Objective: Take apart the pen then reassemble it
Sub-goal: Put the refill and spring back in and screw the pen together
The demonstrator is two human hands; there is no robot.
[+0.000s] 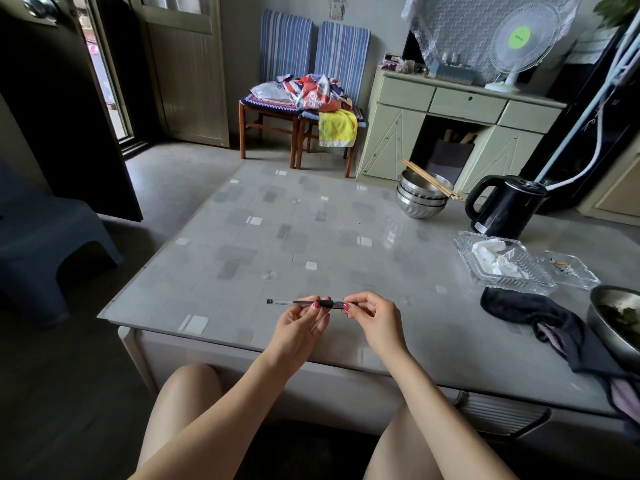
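Note:
A slim pen (294,302) with a clear barrel, a black end plug and a dark grip section lies level above the near edge of the grey table (263,237). My left hand (298,325) pinches the barrel near its middle. My right hand (372,318) pinches the tip end, which its fingers hide. The clear barrel sticks out to the left of both hands. The pen looks whole, with no loose parts on the table.
To the right lie a dark cloth (540,320), a glass tray with tissues (498,263), a glass ashtray (571,268) and a metal bowl of food (616,320). Behind them stand a black kettle (505,207) and stacked steel bowls with chopsticks (422,195).

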